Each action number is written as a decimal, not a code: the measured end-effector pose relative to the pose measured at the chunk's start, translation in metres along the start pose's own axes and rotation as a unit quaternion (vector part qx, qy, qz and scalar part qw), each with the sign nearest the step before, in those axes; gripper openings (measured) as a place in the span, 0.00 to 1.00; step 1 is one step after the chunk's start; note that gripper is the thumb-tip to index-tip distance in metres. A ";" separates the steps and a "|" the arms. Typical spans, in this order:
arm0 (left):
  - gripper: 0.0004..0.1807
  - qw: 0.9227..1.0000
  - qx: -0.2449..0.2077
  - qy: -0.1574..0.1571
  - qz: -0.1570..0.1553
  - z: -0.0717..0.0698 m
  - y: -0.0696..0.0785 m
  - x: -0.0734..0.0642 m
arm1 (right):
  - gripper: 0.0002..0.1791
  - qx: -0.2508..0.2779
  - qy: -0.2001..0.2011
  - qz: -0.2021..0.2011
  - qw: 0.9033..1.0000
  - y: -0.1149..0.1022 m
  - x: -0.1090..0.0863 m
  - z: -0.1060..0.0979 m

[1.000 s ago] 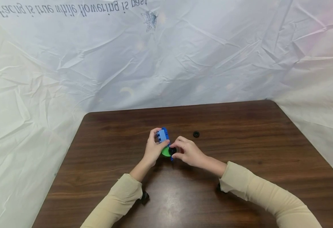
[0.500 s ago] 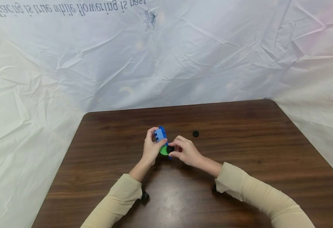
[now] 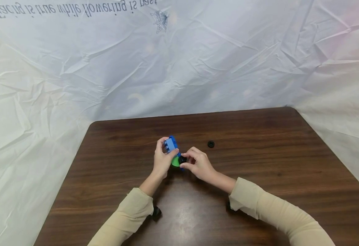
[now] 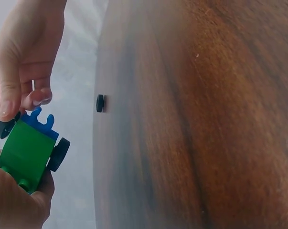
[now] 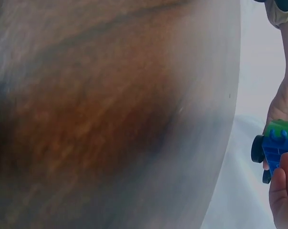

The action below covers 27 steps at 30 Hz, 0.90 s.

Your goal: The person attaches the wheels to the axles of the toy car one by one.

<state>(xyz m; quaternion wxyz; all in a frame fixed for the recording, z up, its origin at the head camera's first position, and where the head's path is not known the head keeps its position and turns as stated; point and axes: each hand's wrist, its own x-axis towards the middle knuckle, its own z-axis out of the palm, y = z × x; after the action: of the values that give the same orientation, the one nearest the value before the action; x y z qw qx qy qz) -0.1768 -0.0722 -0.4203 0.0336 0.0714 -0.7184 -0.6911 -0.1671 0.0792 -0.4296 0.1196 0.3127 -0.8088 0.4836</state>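
Over the table's middle, my left hand (image 3: 162, 161) grips a toy car (image 3: 170, 145) of blue and green blocks, tilted in the hold. The thumb and fingers of my right hand (image 3: 201, 165) pinch a black wheel (image 3: 182, 159) at the car's near side. Seen from the left wrist, the car's green block (image 4: 26, 152) sits above a blue base with hook-like prongs, and a second wheel (image 4: 58, 154) is on its other side. My right thumb (image 4: 8, 102) touches the pinched wheel there. More black wheels (image 5: 258, 149) show on the car's side in the right wrist view.
A loose black wheel (image 3: 210, 144) lies on the brown wooden table (image 3: 259, 136), beyond my right hand. White printed cloth (image 3: 179, 68) hangs behind the table and at its sides. Dark wrist-worn devices (image 3: 156, 213) show beneath the sleeves.
Both hands have shifted slightly left, carrying the toy car and the pinched wheel along. My right forearm has moved left too. The loose wheel stays on the table.
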 end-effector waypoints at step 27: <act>0.26 0.999 0.026 -0.016 -0.023 -0.003 0.004 -0.002 | 0.18 -0.071 -0.047 -0.140 0.987 0.004 0.003 -0.003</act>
<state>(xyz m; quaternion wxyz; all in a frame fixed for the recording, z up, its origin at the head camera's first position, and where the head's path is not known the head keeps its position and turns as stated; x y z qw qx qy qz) -0.1749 -0.0743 -0.4164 0.0046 0.0776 -0.7350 -0.6736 -0.1718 0.0822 -0.4294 0.1698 0.4357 -0.7940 0.3884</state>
